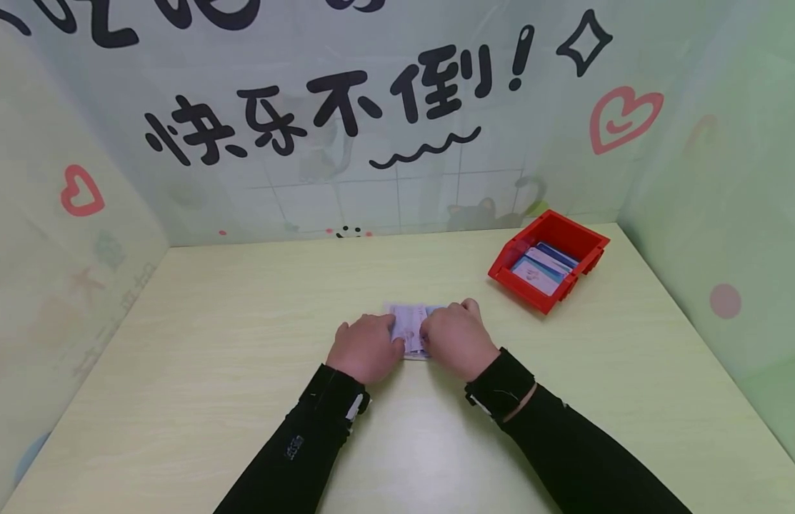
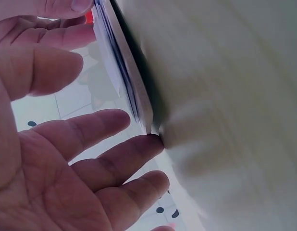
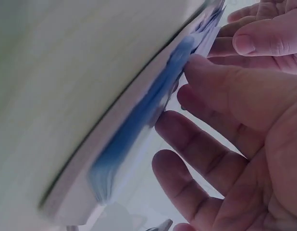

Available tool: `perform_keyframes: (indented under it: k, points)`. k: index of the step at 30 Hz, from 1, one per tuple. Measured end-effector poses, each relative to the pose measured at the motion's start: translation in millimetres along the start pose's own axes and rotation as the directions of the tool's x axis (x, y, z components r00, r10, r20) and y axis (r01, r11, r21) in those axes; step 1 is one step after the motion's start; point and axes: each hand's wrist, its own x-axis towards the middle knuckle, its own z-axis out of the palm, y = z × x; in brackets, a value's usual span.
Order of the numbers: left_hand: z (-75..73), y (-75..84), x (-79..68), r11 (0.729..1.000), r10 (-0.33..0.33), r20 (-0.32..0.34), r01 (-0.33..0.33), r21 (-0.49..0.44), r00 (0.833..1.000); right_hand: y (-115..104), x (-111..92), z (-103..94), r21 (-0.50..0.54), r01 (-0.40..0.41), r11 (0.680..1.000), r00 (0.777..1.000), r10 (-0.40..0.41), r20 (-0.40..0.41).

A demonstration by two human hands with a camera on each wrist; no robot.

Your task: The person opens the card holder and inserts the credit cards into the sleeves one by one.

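A small stack of purple and blue printed papers [image 1: 408, 330] lies on the table between the two hands. My left hand [image 1: 366, 348] is at its left side; in the left wrist view the fingers [image 2: 122, 161] are loosely bent, one fingertip at the stack's edge, and the thumb stands apart from it. On the right side, my right hand [image 1: 460, 341] partly covers the blue part. The right wrist view shows folded blue paper [image 3: 139, 125] over a thick pale layer, with the thumb and fingertips against the upper side. No paper is seen pinched between them.
A red plastic bin [image 1: 524, 291] stands at the back right, tilted in angle to the table's edge. Inside lie several blue and purple printed papers or cards [image 1: 543, 270]. Printed wall panels [image 1: 307, 200] enclose the table [image 1: 243, 321] at the back and both sides.
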Motion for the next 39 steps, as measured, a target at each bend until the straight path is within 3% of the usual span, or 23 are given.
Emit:
perform_keyframes:
  k: [4,13,18,26,33,39]
  points:
    - [-1.1,-0.7,-0.3,1.0,0.003,0.005,-0.003,0.001,1.0,-2.0,0.5,0.7,0.014,0.012,1.0,1.0,-0.012,0.007]
    - [-0.7,-0.6,-0.2,1.0,0.005,0.003,-0.005,0.027,1.0,-10.6,-7.1,-6.0,0.222,0.045,0.974,0.988,-0.076,0.135]
    - [-1.4,-0.4,-0.1,0.999,0.001,-0.011,0.0,0.048,1.0,-15.1,-10.7,-6.2,0.223,0.088,0.971,0.982,-0.122,0.145]
    - [-2.2,-2.8,-0.2,1.0,-0.018,-0.013,0.019,0.019,1.0,-11.8,-10.7,-5.9,0.172,0.092,0.981,0.982,-0.118,0.148]
    - [-1.5,-3.6,0.7,0.999,-0.033,-0.052,0.033,0.001,0.998,3.9,-8.2,-18.4,0.236,-0.039,0.971,0.993,0.01,0.121]
    - [-3.0,-0.7,-1.6,0.998,-0.053,-0.099,0.048,-0.047,0.994,41.2,-6.8,-47.3,0.259,-0.224,0.94,0.971,0.192,0.143]
